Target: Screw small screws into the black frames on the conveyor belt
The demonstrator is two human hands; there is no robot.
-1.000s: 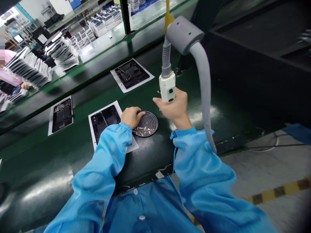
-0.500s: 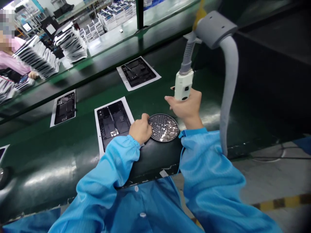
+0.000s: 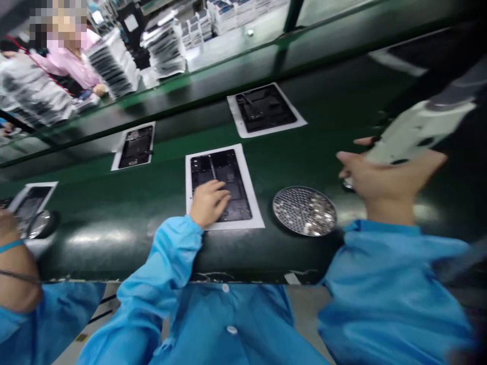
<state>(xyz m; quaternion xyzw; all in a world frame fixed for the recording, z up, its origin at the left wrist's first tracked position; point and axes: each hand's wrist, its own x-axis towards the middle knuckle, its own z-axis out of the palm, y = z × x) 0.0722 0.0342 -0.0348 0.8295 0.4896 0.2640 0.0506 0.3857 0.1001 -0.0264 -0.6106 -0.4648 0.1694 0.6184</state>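
My left hand [image 3: 208, 201] rests on a black device frame [image 3: 221, 183] that lies on a white sheet [image 3: 254, 203] on the green belt; its fingers are bent against the frame, and I cannot make out anything in them. My right hand [image 3: 380, 177] is wrapped round the white body of a hanging power screwdriver [image 3: 414, 131], off to the right and blurred by motion. A round perforated metal dish [image 3: 304, 211] holding several small screws sits on the belt between my two hands.
More black frames on white sheets [image 3: 265, 108] [image 3: 136, 146] [image 3: 32, 202] lie along the green conveyor [image 3: 114, 238]. A co-worker's arm [image 3: 15, 268] is at the left edge. Another person in pink [image 3: 76, 66] works across the line beside stacks of trays [image 3: 163, 45].
My left hand has left the screw dish and moved left onto the black frame. The view has swung left, and my right hand with the screwdriver now sits far right.
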